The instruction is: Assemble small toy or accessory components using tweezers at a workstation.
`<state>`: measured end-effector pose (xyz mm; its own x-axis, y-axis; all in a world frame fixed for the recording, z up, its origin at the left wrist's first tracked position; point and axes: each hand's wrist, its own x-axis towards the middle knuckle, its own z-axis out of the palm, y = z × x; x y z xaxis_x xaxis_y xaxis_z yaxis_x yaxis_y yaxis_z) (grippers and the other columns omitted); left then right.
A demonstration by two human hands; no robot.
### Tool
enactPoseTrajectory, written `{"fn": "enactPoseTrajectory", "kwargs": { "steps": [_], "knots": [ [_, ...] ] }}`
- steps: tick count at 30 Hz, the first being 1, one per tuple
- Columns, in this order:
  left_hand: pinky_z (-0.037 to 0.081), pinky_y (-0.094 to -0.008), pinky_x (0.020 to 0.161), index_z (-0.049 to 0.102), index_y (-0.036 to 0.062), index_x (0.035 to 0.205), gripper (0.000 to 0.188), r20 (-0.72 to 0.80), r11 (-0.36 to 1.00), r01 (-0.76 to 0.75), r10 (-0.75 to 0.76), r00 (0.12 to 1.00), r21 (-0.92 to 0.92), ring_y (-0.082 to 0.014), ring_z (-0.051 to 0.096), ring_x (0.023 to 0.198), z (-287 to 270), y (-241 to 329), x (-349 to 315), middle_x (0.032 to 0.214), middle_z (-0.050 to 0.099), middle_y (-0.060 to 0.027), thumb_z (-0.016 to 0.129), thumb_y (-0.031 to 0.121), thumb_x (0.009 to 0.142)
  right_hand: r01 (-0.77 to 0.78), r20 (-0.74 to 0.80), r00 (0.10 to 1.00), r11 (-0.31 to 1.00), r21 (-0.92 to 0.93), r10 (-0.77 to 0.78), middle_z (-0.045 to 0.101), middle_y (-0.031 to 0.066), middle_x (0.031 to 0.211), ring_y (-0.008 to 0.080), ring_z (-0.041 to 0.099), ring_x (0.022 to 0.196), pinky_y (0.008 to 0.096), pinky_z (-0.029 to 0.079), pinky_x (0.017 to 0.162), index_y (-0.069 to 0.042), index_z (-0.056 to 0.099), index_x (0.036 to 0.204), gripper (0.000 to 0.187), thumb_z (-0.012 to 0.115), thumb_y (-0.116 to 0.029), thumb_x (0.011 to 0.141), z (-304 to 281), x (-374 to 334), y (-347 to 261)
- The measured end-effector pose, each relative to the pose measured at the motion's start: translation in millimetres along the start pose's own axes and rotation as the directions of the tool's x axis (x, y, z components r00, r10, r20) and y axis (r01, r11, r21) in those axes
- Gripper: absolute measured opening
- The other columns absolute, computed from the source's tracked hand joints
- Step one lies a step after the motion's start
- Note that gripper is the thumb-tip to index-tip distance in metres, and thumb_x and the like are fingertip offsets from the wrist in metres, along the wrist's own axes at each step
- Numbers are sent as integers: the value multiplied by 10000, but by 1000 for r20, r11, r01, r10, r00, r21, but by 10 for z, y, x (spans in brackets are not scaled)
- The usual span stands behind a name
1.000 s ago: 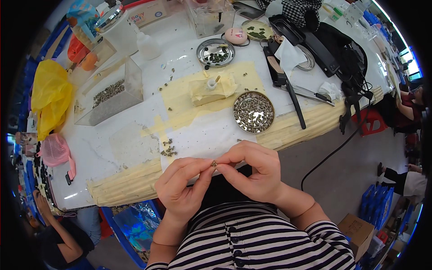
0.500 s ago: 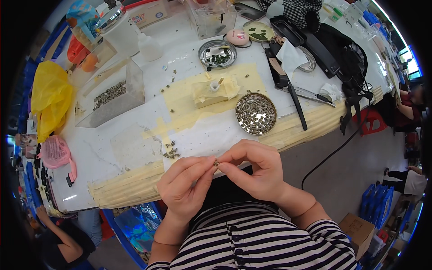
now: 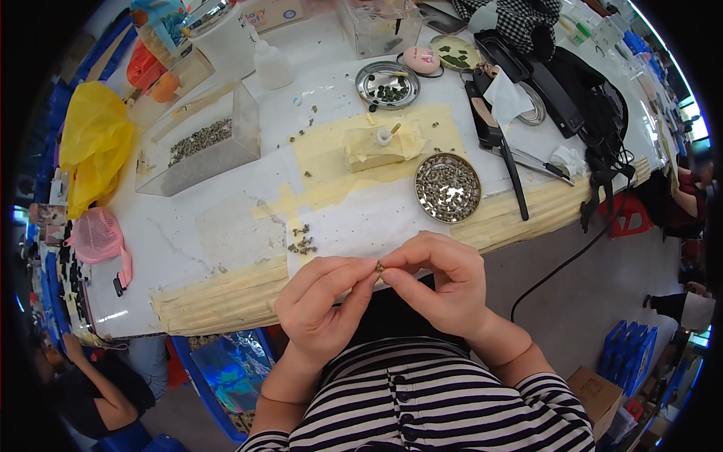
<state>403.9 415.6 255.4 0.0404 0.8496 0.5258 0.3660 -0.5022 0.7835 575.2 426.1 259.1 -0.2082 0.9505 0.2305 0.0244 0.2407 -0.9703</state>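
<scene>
Between my fingertips, just off the table's front edge, is a tiny brownish metal piece (image 3: 379, 267), too small to name more exactly. My left hand (image 3: 325, 305) pinches it from one side and my right hand (image 3: 444, 282) from the other. Beyond my right hand stands a round tin (image 3: 447, 187) filled with many small metal pieces. A little pile of similar pieces (image 3: 303, 241) lies on white paper (image 3: 361, 226) beyond my left hand. Farther back, a tape-wrapped block (image 3: 380, 148) carries a small white cup with a stick in it.
A clear bin (image 3: 197, 162) of small metal pieces stands left, near a yellow bag (image 3: 94, 143) and a pink mesh basket (image 3: 96, 235). Behind sits a steel dish (image 3: 387, 85) with dark green bits. Tweezers (image 3: 538, 163) and a black-handled tool (image 3: 514, 177) lie right. Padding (image 3: 226, 300) lines the front edge.
The table has shifted rightward and slightly up in view as the head turned. Both hands keep the same pinch on the small piece, with only slight finger movement.
</scene>
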Motion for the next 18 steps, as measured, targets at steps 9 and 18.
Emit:
{"fn": "enactPoseTrajectory", "kwargs": {
  "steps": [9, 18],
  "knots": [
    [512, -261, 650, 706, -28, 904, 180, 0, 996, -26, 26, 1000, 83, -185, 658, 719, 22, 30, 88, 818, 686, -118, 740, -103, 744, 177, -86, 976, 957, -230, -201, 675, 82, 815, 130, 647, 674, 242, 522, 622, 8, 708, 934, 133, 723, 31, 803, -104, 104, -15],
    [495, -235, 626, 700, -25, 916, 130, -48, 972, -71, 84, 995, 226, -156, 633, 702, 109, -24, 504, 817, 677, -112, 715, -79, 799, 298, -155, 854, 709, -639, -498, 583, 74, 756, 234, 576, 666, 327, 460, 580, -28, 700, 899, 151, 750, -13, 758, -351, 689, -35]
  ]
}}
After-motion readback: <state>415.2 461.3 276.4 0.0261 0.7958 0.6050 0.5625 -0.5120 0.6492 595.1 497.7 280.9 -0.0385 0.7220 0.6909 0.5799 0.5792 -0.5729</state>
